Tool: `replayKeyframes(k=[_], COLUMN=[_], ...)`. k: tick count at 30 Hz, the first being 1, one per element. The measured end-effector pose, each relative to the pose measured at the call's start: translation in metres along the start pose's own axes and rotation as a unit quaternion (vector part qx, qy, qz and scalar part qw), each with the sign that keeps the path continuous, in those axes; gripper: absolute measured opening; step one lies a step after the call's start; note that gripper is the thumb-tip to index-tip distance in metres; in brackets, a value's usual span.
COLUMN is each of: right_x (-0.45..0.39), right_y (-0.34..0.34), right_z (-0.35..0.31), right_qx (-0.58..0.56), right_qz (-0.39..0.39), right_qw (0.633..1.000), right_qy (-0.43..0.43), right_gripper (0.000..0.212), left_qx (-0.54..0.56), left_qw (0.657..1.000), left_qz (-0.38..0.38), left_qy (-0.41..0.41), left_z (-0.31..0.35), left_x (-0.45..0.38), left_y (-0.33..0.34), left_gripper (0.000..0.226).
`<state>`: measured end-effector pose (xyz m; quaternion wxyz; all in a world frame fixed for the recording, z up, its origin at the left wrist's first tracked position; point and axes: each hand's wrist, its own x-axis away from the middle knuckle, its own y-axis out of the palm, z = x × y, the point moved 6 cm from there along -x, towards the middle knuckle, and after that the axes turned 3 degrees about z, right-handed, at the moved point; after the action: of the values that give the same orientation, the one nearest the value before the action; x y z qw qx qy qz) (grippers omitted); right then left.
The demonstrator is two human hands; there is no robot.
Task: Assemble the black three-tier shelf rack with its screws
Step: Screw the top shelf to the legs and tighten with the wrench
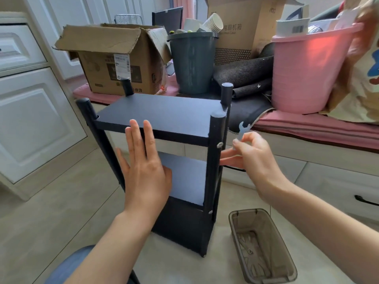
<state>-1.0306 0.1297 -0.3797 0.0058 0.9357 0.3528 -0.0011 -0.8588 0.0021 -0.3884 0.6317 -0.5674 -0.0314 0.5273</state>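
On the tiled floor [61,201], head view, stands the black three-tier shelf rack with round posts [164,111], upright, directly in front of the person. The left hand [143,167] lies flat, fingers [134,136] straight and together, fingertips resting on the front edge of the top shelf board. The right hand [250,154] is just beside the front right post [215,160]; its thumb and fingers pinch a small flat light-blue wrench [242,132], open end pointing up. A silver screw head [219,144] shows on that post just below the top shelf; a second one [210,212] shows lower down. A translucent brown plastic tray [264,247] sits on the floor right of the rack. Behind the rack are an open cardboard box [114,64], a dark grey bin [192,62] and a pink plastic bucket [307,68].
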Motion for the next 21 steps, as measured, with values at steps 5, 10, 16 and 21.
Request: replayKeyframes(k=[5,10,16,21], right_x=[0.024,0.022,0.017,0.024], right_y=[0.022,0.028,0.028,0.021], right_z=[0.001,0.006,0.013,0.027], right_qx=[-0.021,-0.019,0.03,0.071], right_qz=[-0.044,-0.075,-0.089,-0.074], right_qw=[0.999,0.997,0.995,0.992], right_qy=[0.004,0.019,0.034,0.08], right_gripper=[0.01,0.006,0.012,0.006], left_qx=[0.078,0.218,0.447,0.573], left_qw=[0.997,0.974,0.879,0.796], left_qz=[-0.001,-0.012,-0.051,-0.054], left_qy=[-0.025,-0.063,-0.156,-0.188], left_z=[-0.015,-0.022,-0.004,0.008], left_x=[-0.006,-0.007,0.008,0.008], left_y=[0.001,0.0,0.0,-0.008], left_gripper=[0.107,0.104,0.094,0.096])
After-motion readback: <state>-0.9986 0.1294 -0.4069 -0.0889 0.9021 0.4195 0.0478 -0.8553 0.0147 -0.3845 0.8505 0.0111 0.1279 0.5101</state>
